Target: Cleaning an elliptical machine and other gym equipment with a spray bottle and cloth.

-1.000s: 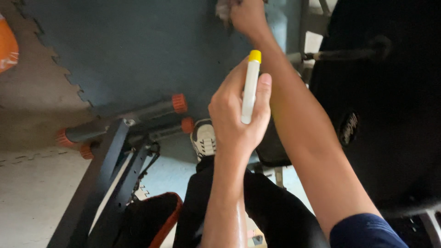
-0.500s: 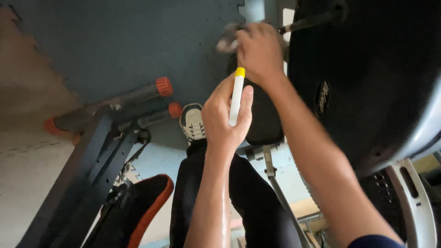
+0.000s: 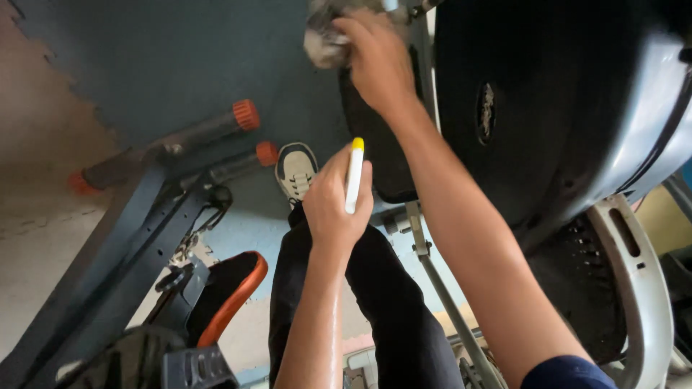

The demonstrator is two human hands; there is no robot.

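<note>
A white tube (image 3: 353, 180) with a yellow cap stands upright, clasped between the left fingers. A crumpled grey rag (image 3: 322, 39) sits bunched under the right fingertips.

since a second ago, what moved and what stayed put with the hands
The left hand with its white, yellow-capped tube has dropped lower in view, away from the right hand. The right hand went on pressing a crumpled cloth against the black exercise machine. Both grips are unchanged; nothing was let go.
</note>
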